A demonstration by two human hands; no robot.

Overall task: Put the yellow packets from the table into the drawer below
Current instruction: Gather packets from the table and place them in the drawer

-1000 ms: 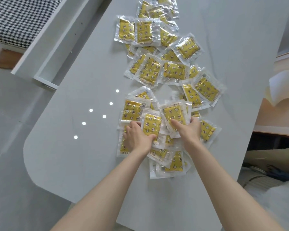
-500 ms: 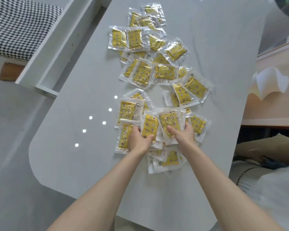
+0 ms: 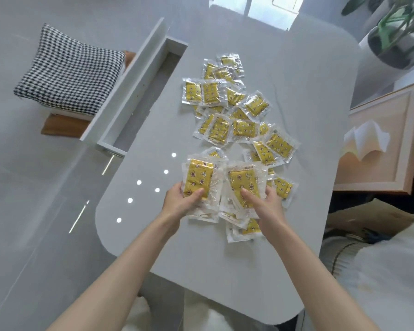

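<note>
Our left hand, right hand each clutch yellow packets; white table, open drawer left, houndstooth cushion beyond.

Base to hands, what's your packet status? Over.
Left hand grips left bundle, right hand right bundle. Drawer open. Many packets on table. Nothing blocking.

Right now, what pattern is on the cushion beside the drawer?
The cushion is black-and-white houndstooth check, clearest in head view.
</note>
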